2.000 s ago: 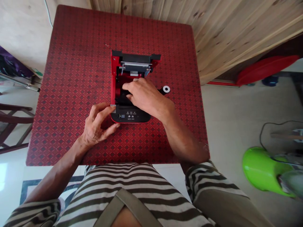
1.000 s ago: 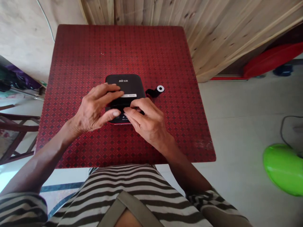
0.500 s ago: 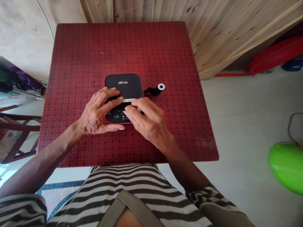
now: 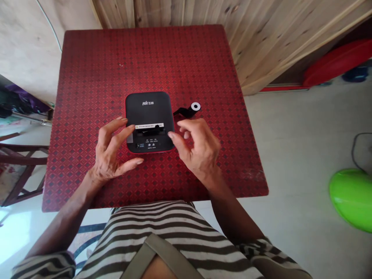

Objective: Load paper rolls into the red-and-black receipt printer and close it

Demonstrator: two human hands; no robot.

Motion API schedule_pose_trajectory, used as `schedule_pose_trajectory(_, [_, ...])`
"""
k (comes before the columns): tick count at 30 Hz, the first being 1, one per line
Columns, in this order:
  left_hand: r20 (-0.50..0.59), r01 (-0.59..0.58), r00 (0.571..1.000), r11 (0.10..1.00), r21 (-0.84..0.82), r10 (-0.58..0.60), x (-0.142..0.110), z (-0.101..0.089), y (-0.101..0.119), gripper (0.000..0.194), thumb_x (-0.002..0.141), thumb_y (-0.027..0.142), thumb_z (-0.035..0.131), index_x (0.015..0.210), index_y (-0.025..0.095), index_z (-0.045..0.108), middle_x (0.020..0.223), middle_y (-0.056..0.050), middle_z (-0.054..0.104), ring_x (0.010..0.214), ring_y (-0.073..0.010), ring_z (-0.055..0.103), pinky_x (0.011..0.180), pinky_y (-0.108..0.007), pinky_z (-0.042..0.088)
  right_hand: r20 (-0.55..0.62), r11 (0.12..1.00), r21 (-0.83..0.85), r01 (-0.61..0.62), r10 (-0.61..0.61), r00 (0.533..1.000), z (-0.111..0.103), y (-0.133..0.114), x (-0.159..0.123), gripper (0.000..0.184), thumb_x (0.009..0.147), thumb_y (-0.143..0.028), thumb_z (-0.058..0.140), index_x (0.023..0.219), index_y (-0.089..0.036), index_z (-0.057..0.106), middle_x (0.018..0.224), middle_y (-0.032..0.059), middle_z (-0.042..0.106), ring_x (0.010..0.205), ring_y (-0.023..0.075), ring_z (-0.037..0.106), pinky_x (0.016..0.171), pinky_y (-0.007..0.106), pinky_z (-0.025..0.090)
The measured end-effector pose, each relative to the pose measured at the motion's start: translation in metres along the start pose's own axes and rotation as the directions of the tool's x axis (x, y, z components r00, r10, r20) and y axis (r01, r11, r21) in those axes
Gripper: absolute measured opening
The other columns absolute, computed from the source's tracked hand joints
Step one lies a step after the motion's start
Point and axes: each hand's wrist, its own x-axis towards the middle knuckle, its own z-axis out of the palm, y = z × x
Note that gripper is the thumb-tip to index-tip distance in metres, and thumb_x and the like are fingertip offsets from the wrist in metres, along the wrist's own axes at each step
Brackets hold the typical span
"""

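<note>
A black label printer with red sides lies flat on the table, its lid closed down. Across the lid's front edge runs a white sticker, and a thin black piece shows at the slot below it. My left hand is spread at the printer's left side, fingertips at its edge and thumb over the cloth in front. On the right, my right hand has thumb and fingers apart beside the printer's right edge, holding nothing. A black ribbon roll with a white-ringed core rests just right of the printer.
The square table has a red patterned cover. A wooden chair stands at the left and a bright green tub on the floor at the right. Wooden panelling and a red round object are beyond the table.
The printer's raised lid was swung down shut. Both hands have since come off its top, the left moving left and the right moving right, fingers opening.
</note>
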Motion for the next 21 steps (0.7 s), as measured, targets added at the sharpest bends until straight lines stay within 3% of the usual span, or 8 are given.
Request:
schedule_pose_trajectory(3, [-0.088,0.050,0.995,0.996,0.075,-0.043,-0.020,0.005,0.007,0.072,0.096,0.062,0.076,0.155,0.026,0.056,0.142,-0.015,0.066,0.129,-0.0306,0.069,0.108,-0.048,0.064,-0.002,0.966,0.113,-0.234,0.236,0.972,0.011,0.012,-0.021,0.018,0.112,-0.041,0.060,0.118,-0.026,0.066,0.100,0.0035,0.076,0.087,0.0181,0.074,0.074,0.031,0.061])
schedule_pose_trajectory(5, [-0.100,0.033,0.995,0.995,0.097,-0.023,-0.026,0.010,0.007,0.069,0.098,0.053,0.078,0.156,0.026,0.054,0.138,-0.013,0.068,0.124,-0.0279,0.071,0.105,-0.043,0.064,0.045,0.932,0.197,-0.304,0.301,0.953,0.023,0.018,-0.032,0.029,0.116,-0.047,0.048,0.119,-0.025,0.067,0.107,0.0063,0.078,0.095,0.0201,0.076,0.080,0.034,0.062])
schedule_pose_trajectory(10, [-0.120,0.013,0.993,0.996,0.084,-0.003,-0.025,0.016,0.003,0.068,0.097,0.043,0.081,0.156,0.024,0.055,0.137,-0.012,0.070,0.122,-0.0258,0.073,0.103,-0.039,0.064,0.165,0.870,0.311,-0.383,0.347,0.923,0.042,0.024,-0.041,0.048,0.118,-0.056,0.034,0.118,-0.026,0.071,0.110,0.0081,0.078,0.101,0.0219,0.075,0.092,0.040,0.062])
schedule_pose_trajectory(21, [-0.149,-0.004,0.989,0.994,0.106,0.020,-0.024,0.016,0.003,0.062,0.098,0.045,0.080,0.154,0.027,0.059,0.138,-0.011,0.071,0.115,-0.0238,0.075,0.094,-0.036,0.066,0.194,0.854,0.332,-0.401,0.354,0.915,0.040,0.025,-0.040,0.048,0.117,-0.058,0.034,0.120,-0.027,0.071,0.111,0.0080,0.077,0.102,0.0232,0.074,0.092,0.041,0.061])
